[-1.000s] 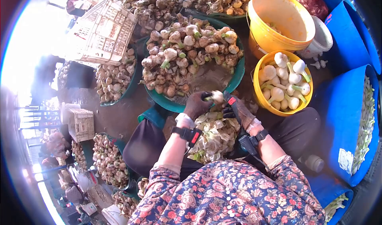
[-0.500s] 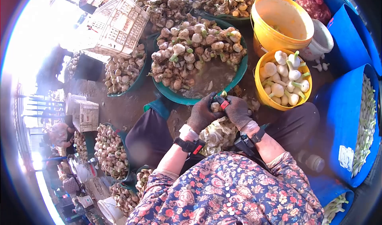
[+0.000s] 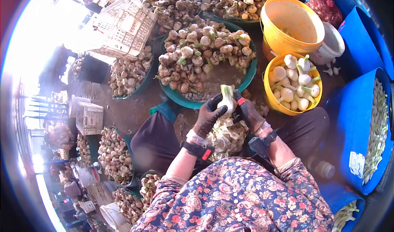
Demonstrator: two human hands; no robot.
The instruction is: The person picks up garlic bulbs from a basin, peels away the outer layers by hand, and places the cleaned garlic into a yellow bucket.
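A pale garlic bulb [image 3: 227, 105] stands between my two dark-gloved hands with its cut green-white stem [image 3: 227, 90] pointing away from me. My left hand [image 3: 208, 115] is closed around its left side, thumb across the bulb. On the other side, my right hand [image 3: 251, 115] is closed close against the bulb. A small dark tool with a red band [image 3: 241, 101] shows at its fingers; its blade or tip cannot be made out. Below the hands, a heap of papery garlic skins [image 3: 227, 138] lies between my legs. Just beyond is a green tub [image 3: 180, 102] of soil-stained garlic.
A yellow bucket [image 3: 269, 90] of cleaned garlic stands right of my hands, with a larger yellow bucket [image 3: 269, 31] behind it. Blue bins [image 3: 347, 117] line the right side. White crates [image 3: 123, 22] and more garlic tubs [image 3: 150, 78] stand left. Other people are at far left.
The garlic bulb, mostly covered by my fingers before, now stands upright in view with its pale stem showing. My hands have moved slightly apart, and the red-banded tool has shifted right.
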